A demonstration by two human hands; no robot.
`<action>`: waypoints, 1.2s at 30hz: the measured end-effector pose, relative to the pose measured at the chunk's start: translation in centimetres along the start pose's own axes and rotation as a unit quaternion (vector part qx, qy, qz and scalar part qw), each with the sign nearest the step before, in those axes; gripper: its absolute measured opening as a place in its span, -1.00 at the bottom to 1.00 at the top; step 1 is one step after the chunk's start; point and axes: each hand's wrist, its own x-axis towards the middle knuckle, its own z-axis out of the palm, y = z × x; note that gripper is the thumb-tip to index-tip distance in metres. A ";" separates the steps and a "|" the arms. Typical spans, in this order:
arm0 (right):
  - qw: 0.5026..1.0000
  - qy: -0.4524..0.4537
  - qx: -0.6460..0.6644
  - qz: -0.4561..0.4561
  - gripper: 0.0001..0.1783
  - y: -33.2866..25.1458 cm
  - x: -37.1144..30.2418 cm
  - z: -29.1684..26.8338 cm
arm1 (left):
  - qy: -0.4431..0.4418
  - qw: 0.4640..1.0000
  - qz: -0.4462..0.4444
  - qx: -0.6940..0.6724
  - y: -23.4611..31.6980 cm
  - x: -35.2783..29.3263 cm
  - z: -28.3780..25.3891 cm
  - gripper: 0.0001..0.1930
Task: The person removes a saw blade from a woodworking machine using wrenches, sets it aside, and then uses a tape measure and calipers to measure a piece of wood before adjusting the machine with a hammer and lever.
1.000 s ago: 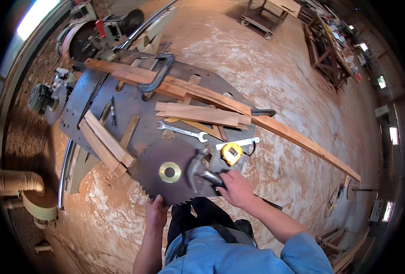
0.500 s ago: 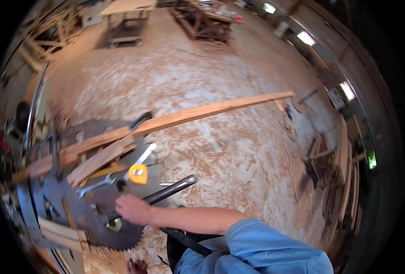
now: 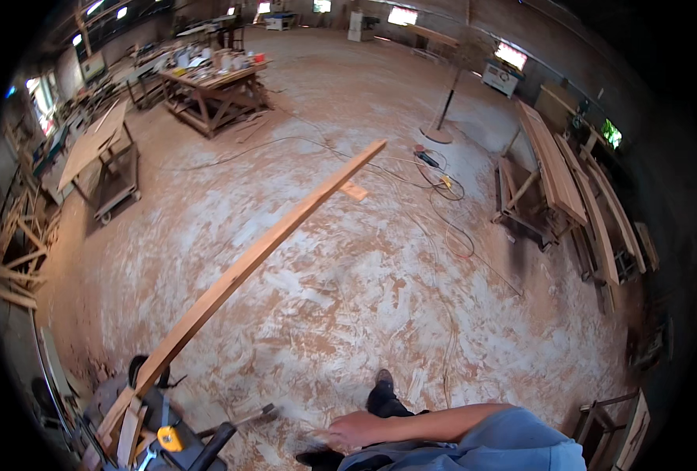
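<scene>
My right hand (image 3: 352, 430) is low in front of my body, away from the machine table. Its fingers are mostly hidden behind the back of the hand, and nothing visible sticks out of it. My left hand is out of view. At the lower left, the dark table (image 3: 195, 453) bears a yellow tape measure (image 3: 170, 439), a wrench (image 3: 147, 458), a short wood piece (image 3: 128, 432) and a dark metal tube (image 3: 213, 446). A long wooden beam (image 3: 246, 267) reaches from this table out over the floor. A bar with a dark end (image 3: 262, 414) juts out beside the tube.
Cables and a power tool (image 3: 427, 159) lie on the dusty floor, near a round-based stand (image 3: 436, 135). Stacked planks (image 3: 552, 169) rest on supports at the right. A cluttered workbench (image 3: 215, 98) and a wheeled table (image 3: 101, 149) stand at the far left.
The view has swung to the right, so the table now sits at the lower left. My right hand has left the table and the tube. My left hand has gone out of view.
</scene>
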 end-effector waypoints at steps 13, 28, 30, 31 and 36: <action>0.876 0.438 0.174 0.099 -0.76 24.8 -14.9 -32.7 | 0.082 0.643 0.757 -0.084 59.1 3.0 20.6 -0.86; 0.677 0.335 0.340 0.561 -0.56 69.7 -36.1 -38.6 | 0.377 0.515 0.757 -0.141 92.1 18.9 40.0 -0.78; 0.530 0.401 0.491 0.563 -0.56 70.5 -36.6 -39.8 | 0.405 0.520 0.741 -0.129 96.1 21.3 41.5 -0.81; 0.521 0.391 0.504 0.567 -0.56 71.5 -36.2 -41.2 | 0.418 0.520 0.735 -0.121 98.0 22.5 42.5 -0.82; 0.605 0.364 0.487 0.513 -0.59 82.3 -30.9 -55.4 | 0.517 0.558 0.645 -0.077 106.9 29.4 47.3 -0.88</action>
